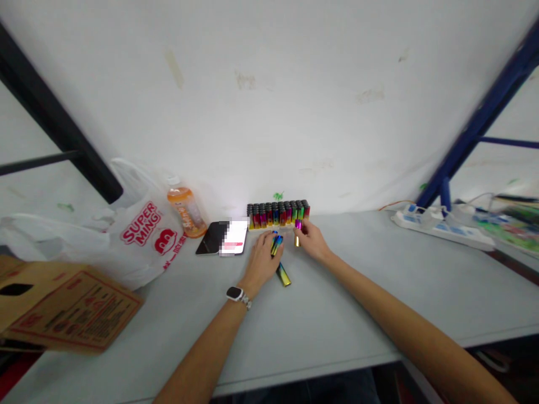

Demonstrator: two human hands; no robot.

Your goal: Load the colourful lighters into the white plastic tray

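Pink and gold shine on the upright piece (297, 233) that we hold in our right hand (313, 239), thumb and fingers closed narrowly on it, just in front of the rows of black-topped metallic pieces (278, 214). These stand packed together near the wall (269, 112). Our left hand (261, 257), with a watch (234, 293) at the wrist, curls around at least one blue-and-gold piece (276, 246); we cannot tell exactly how many it holds. Just below those fingers, a yellow-ended piece (284, 275) lies on the grey tabletop (295, 331). To the left we see a dark device (210, 237) with a lit part, an orange bottle (185, 212), a white plastic bag (141, 241) and a cardboard box (80, 306). Well to the right lies a white power strip (442, 227).
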